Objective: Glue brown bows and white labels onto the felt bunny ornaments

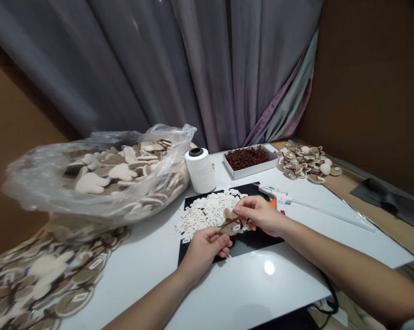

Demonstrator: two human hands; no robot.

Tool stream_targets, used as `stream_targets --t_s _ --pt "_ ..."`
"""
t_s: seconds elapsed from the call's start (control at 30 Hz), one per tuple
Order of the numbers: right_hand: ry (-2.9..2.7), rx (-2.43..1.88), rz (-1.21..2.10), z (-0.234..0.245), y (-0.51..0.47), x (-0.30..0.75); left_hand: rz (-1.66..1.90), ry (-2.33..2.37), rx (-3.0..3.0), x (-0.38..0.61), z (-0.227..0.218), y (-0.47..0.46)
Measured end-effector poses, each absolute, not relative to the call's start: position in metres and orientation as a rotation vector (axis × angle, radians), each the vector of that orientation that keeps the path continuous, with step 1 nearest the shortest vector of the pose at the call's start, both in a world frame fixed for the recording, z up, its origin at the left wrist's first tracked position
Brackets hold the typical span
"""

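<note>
Firm two-hand grip: right hand (260, 215) pinches the beige fabric cutout (234, 229) by its brown twine tie (230, 223), left hand (205, 250) closed at its lower edge, steadying it just above the black mat (258, 240) — clear of the white paper labels (208, 213).

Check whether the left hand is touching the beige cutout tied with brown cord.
Touching. The head view shows the left hand holding the beige cutout from below, with its fingers against the cutout's lower edge and no gap.
</note>
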State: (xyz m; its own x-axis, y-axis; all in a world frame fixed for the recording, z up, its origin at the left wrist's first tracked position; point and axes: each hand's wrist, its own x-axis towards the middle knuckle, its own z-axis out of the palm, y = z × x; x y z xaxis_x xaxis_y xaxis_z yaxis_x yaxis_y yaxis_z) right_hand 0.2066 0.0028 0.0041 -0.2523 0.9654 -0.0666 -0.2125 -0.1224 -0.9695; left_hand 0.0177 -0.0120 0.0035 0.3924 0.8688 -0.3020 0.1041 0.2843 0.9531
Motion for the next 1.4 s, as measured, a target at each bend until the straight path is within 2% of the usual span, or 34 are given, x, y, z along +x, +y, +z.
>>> stream_targets --t_s 0.1,0.3,0.43,0.57,0.8,0.93,1.07,1.2,1.4 --pt "-1.148 -1.074 1.437 0.011 0.01 0.217 0.634 1.054 1.178 0.018 0.005 -0.011" --pt "-0.744 -1.254 0.76 0.035 0.043 0.31 0.596 1.073 1.214 0.018 0.005 -0.009" --pt "-0.421 -1.313 0.41 0.03 0.054 0.374 0.593 1.064 1.225 0.018 0.003 -0.007" --pt "-0.272 -1.32 0.233 0.023 0.05 0.405 0.588 1.075 1.25 0.017 0.001 -0.007" --pt "-0.324 -1.358 0.071 0.03 0.031 0.431 0.63 1.098 1.296 0.018 0.002 -0.007" --pt "-0.554 -1.471 0.044 0.023 0.042 0.415 0.758 1.182 1.416 0.011 0.007 0.002" --pt "-1.083 -1.601 0.216 0.017 0.069 0.357 0.856 1.336 1.853 -0.006 0.014 0.021" --pt "-1.695 -1.658 0.383 0.023 0.089 0.28 0.666 1.457 2.395 -0.024 0.009 0.036" --pt "-2.251 -1.764 0.421 0.049 0.057 0.218 0.568 1.521 2.568 -0.034 0.001 0.044"
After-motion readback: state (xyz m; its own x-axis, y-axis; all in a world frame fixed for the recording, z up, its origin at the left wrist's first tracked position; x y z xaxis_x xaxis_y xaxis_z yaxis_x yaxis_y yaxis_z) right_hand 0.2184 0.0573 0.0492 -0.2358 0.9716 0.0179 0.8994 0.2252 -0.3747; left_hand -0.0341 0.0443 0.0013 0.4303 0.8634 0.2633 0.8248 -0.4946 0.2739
